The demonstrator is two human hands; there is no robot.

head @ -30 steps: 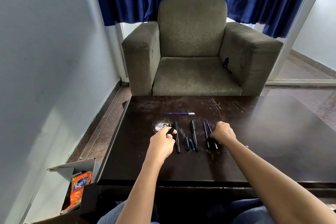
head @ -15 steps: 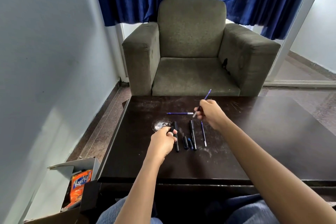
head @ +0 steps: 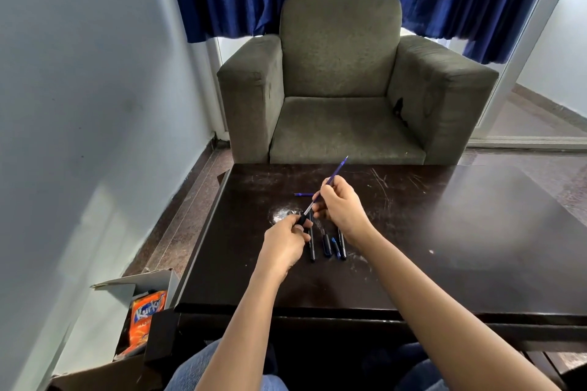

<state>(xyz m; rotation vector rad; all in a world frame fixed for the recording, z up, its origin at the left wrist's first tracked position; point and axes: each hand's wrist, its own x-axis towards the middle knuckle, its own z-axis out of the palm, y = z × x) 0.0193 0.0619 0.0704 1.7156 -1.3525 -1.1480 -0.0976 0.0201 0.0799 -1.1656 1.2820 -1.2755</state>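
One blue, silver-tipped refill [head: 337,170] in right hand [head: 341,206], black piece [head: 300,220] in left hand [head: 282,244].

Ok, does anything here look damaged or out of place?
Yes. The dark table is scratched near its far edge and has a whitish smear beside the pen parts. The armchair shows a dark mark, maybe a tear, on its inner arm.
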